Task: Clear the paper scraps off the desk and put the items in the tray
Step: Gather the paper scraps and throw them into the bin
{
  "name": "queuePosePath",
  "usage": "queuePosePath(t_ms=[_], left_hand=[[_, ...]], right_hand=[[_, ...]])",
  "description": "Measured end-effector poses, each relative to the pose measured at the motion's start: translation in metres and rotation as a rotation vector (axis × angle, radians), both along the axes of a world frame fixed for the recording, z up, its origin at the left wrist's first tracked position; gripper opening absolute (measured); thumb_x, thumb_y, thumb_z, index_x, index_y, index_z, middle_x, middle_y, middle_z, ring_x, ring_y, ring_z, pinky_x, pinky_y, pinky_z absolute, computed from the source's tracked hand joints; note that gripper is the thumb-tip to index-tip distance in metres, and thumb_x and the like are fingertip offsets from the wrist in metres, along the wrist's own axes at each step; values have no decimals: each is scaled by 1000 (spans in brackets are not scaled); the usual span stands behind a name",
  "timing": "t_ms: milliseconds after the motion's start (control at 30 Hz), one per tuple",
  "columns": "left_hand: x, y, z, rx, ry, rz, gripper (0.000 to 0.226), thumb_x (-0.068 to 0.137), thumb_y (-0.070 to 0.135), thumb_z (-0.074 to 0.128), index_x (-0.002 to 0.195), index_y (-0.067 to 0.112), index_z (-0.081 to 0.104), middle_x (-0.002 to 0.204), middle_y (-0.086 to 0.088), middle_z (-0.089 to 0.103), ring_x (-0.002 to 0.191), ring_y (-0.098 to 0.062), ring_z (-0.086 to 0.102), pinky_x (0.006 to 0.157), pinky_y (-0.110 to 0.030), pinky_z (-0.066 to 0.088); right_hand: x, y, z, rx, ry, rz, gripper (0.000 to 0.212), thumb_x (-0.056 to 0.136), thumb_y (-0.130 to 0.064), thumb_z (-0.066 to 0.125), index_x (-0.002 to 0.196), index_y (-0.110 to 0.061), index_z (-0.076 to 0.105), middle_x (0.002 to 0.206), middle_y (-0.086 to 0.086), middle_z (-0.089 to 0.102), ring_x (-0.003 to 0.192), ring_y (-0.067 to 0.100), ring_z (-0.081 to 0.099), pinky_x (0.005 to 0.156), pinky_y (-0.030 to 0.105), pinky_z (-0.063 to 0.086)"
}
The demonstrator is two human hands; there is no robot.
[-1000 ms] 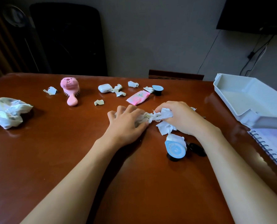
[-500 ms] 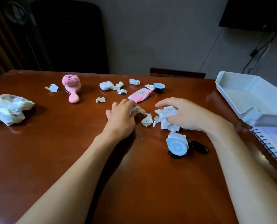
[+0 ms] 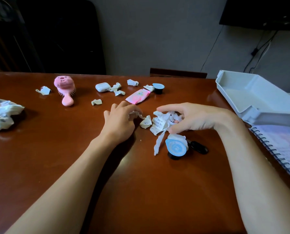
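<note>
My left hand [image 3: 119,122] rests mid-desk, its fingers curled round a small white paper scrap [image 3: 135,114]. My right hand [image 3: 190,119] holds a bunch of torn paper strips [image 3: 164,122] between curved fingers and thumb. A crumpled scrap [image 3: 146,122] lies between the two hands. Further back lie more scraps [image 3: 96,102], a pink hairbrush [image 3: 65,89], a white earbud case [image 3: 102,87], a pink packet [image 3: 137,96] and a blue-lidded cup [image 3: 158,88]. A second blue-lidded cup [image 3: 176,147] and a black oblong item [image 3: 198,147] sit below my right hand. The white tray [image 3: 252,114] stands at the right.
A large crumpled white wad [image 3: 1,114] lies at the left edge of the brown desk [image 3: 56,157]. A spiral notebook [image 3: 283,149] lies at the right edge, below the tray. A dark chair stands behind the desk.
My hands have drawn a little apart. The right hand has loosened and lifted, so the strips now hang spread out below it. The left hand has kept its scrap.
</note>
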State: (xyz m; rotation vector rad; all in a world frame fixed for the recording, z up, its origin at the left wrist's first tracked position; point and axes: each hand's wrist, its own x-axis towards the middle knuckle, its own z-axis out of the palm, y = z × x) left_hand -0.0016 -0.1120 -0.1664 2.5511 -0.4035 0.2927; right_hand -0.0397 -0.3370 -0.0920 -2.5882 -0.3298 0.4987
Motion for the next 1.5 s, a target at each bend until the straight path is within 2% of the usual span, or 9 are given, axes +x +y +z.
queuePosePath(t_ms=[167,267,367,433,500,833,1000,1233,1500], left_hand=[[0,0,1,-9,15,-8,45,93,-1,49,109,39,63,130,4,50,115,-19,35,87,-35,22],[1,0,0,-5,20,-11,46,92,-2,50,109,39,63,130,4,50,116,-19,35,88,-35,22],[1,-1,-1,-1,15,-10,47,91,-2,49,109,39,63,130,4,50,115,-19,36,88,-35,23],[1,-1,-1,-1,14,-8,47,91,-3,49,108,39,63,129,4,50,114,-19,36,87,-35,23],[0,-1,0,-3,12,-7,47,91,-2,49,108,39,63,128,4,50,113,-18,35,86,-35,23],[2,3,2,-94,12,48,43,94,-3,46,107,34,63,125,1,52,114,-20,37,87,-36,23],[2,6,5,-156,-37,67,38,94,0,45,107,29,65,126,0,55,116,-21,41,92,-38,29],[6,12,3,-219,-50,104,30,93,7,47,109,24,66,122,-1,59,115,-23,49,101,-51,40],[6,13,0,-206,-20,90,30,91,9,47,105,28,66,121,1,59,115,-22,49,101,-49,39]], right_hand=[[-19,-12,-37,172,240,-125,77,66,-49,81,136,-45,48,138,-19,54,117,6,57,98,28,48],[-29,-19,-77,86,-232,-179,73,66,-61,72,135,-48,50,135,-9,57,124,21,55,99,29,48],[0,-5,-28,-195,60,-21,101,69,-26,74,140,-69,16,147,-8,35,113,12,51,88,32,50],[6,3,-9,-256,54,-21,99,79,-16,69,142,-67,12,137,-1,33,79,8,52,67,26,47],[2,7,-12,-281,-4,-53,92,85,-16,66,144,-65,14,136,3,36,74,12,58,60,26,50],[14,18,-35,-13,-212,-102,74,88,-14,49,144,-56,27,148,-16,36,131,14,42,87,28,45],[10,25,-28,33,-180,-98,67,91,-40,55,148,-54,22,160,-12,23,146,11,18,99,38,35],[12,37,-41,85,-203,-19,80,73,-74,65,142,-62,27,153,-18,31,142,3,16,106,37,29],[19,39,-60,47,-391,42,67,82,-64,65,142,-54,38,135,-27,41,128,-4,19,102,29,25]])
